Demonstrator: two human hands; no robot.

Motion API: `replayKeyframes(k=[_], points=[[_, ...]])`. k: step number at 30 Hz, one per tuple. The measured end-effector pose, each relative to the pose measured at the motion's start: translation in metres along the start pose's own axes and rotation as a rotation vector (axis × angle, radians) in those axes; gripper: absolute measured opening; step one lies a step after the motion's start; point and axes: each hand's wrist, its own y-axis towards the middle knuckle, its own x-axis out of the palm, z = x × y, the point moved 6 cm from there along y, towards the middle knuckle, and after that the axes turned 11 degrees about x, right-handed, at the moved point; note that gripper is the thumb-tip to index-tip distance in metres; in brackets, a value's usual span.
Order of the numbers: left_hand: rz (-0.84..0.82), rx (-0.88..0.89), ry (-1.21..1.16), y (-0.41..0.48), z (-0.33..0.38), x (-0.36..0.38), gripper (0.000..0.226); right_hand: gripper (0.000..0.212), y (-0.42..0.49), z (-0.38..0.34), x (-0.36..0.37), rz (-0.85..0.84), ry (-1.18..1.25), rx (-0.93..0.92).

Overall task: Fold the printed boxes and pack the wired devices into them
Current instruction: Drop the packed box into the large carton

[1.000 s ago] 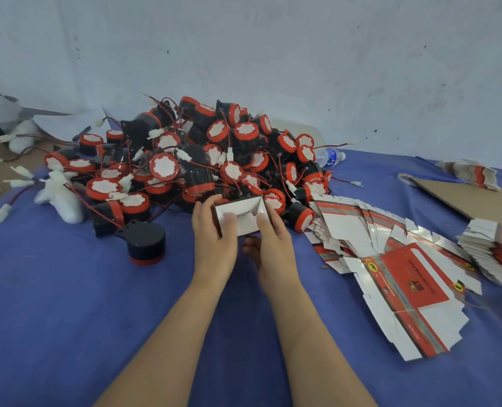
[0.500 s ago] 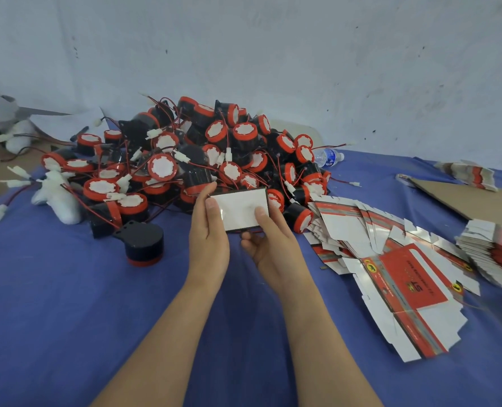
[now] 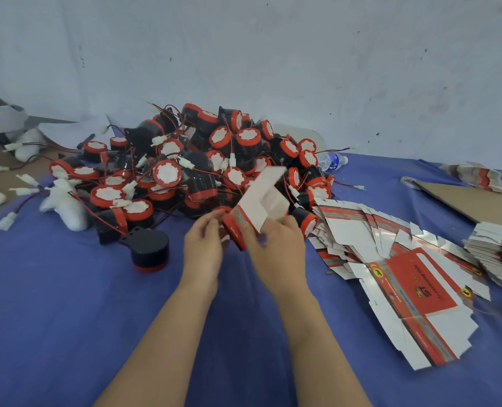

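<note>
A half-folded printed box (image 3: 258,205), white inside with red and silver print, is held tilted above the blue cloth with its flap pointing up and right. My right hand (image 3: 276,248) grips its lower end. My left hand (image 3: 204,245) pinches the box's red left edge with curled fingers; the frame is blurred there. Behind the hands lies a heap of black and red wired devices (image 3: 202,163). One device (image 3: 148,251) stands alone on the cloth to the left of my left hand.
Flat printed box blanks (image 3: 405,289) spread over the cloth at the right, with a stack of blanks (image 3: 499,257) at the right edge. Brown cardboard (image 3: 478,201) lies at the back right, a water bottle (image 3: 330,160) behind the heap, and a grey wall beyond.
The box has been turned from showing its closed white face to tilting with the printed side and an open flap in view. Both hands have shifted lower and closer together on it.
</note>
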Motion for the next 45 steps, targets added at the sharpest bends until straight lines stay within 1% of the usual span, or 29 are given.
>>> replayKeyframes(k=[2,3,5,7,9,11,13,14,15,17,18,20,22,23,25,26,29,31,32,33,35,36,37,38,39,40,42,44,45], points=[[-0.053,-0.142,-0.037,-0.001,-0.006,0.003,0.027,0.042,-0.004,-0.003,0.013,-0.116,-0.298,0.007],[-0.104,-0.168,0.044,-0.001,-0.008,0.006,0.031,0.036,-0.007,-0.006,0.02,-0.186,-0.389,-0.022],[-0.12,-0.148,0.2,-0.001,-0.009,0.008,0.034,0.023,-0.013,-0.013,0.031,-0.266,-0.451,-0.072],[-0.127,-0.125,0.196,-0.002,-0.006,0.01,0.033,0.02,-0.012,-0.019,0.031,-0.272,-0.503,-0.114],[-0.225,-0.068,0.168,-0.003,-0.004,0.014,0.032,0.019,-0.009,-0.024,0.032,-0.286,-0.56,-0.172],[-0.298,0.012,0.164,-0.005,-0.002,0.016,0.02,0.02,-0.007,-0.022,0.032,-0.361,-0.44,-0.197],[-0.217,-0.038,0.075,-0.004,-0.004,0.007,0.015,0.023,-0.009,-0.015,0.023,-0.466,-0.019,-0.096],[-0.184,-0.084,0.015,-0.004,-0.005,0.004,0.013,0.022,-0.005,-0.012,0.011,-0.397,0.207,-0.042],[-0.173,-0.114,-0.017,-0.004,-0.008,0.004,0.013,0.022,0.002,-0.002,-0.003,-0.238,0.376,0.008],[-0.196,-0.109,0.024,-0.007,-0.01,0.006,0.028,0.022,0.011,0.023,-0.023,0.082,0.553,0.162],[-0.21,-0.087,0.059,-0.009,-0.009,0.008,0.035,0.015,0.013,0.032,-0.023,0.104,0.593,0.272],[-0.24,-0.031,0.125,-0.013,-0.004,0.013,0.038,0.009,0.014,0.039,0.0,-0.145,0.618,0.426],[-0.262,-0.007,0.164,-0.013,0.001,0.017,0.035,0.014,0.01,0.038,0.023,-0.368,0.652,0.453],[-0.269,-0.018,0.141,-0.013,0.004,0.019,0.041,0.015,0.01,0.038,0.03,-0.399,0.615,0.426],[-0.326,-0.079,0.021,-0.015,0.004,0.024,0.061,0.027,0.012,0.039,0.033,-0.35,0.456,0.358],[-0.362,-0.08,-0.011,-0.017,0.004,0.026,0.06,0.034,0.013,0.04,0.032,-0.3,0.408,0.362],[-0.384,0.076,0.205,-0.02,0.005,0.024,0.02,0.042,0.013,0.051,0.03,-0.227,0.513,0.458],[-0.41,0.208,0.372,-0.018,0.005,0.026,0.03,0.028,0.012,0.052,0.031,-0.243,0.606,0.513],[-0.395,0.239,0.426,-0.016,0.005,0.025,0.034,0.019,0.012,0.05,0.031,-0.256,0.599,0.503],[-0.359,0.249,0.466,-0.013,0.005,0.023,0.036,0.02,0.013,0.048,0.032,-0.275,0.555,0.473],[-0.271,0.252,0.465,-0.009,0.006,0.015,0.041,0.042,0.012,0.041,0.036,-0.31,0.415,0.376],[-0.234,0.263,0.451,-0.009,0.007,0.012,0.043,0.047,0.012,0.038,0.035,-0.278,0.361,0.329],[-0.206,0.277,0.451,-0.008,0.009,0.011,0.043,0.047,0.013,0.036,0.033,-0.215,0.341,0.295],[-0.189,0.289,0.448,-0.008,0.01,0.011,0.039,0.04,0.013,0.035,0.026,-0.129,0.355,0.284],[-0.182,0.293,0.424,-0.008,0.01,0.011,0.034,0.024,0.014,0.037,0.019,-0.046,0.41,0.294],[-0.188,0.274,0.375,-0.009,0.009,0.013,0.03,0.022,0.015,0.041,0.012,0.007,0.493,0.328],[-0.216,0.204,0.268,-0.009,0.008,0.016,0.048,0.049,0.019,0.051,0.007,-0.007,0.666,0.424],[-0.229,0.162,0.296,-0.011,0.006,0.017,0.072,0.051,0.019,0.055,0.005,-0.039,0.694,0.456],[-0.23,0.182,0.338,-0.012,0.006,0.018,0.074,0.048,0.018,0.053,0.005,-0.036,0.659,0.435]])
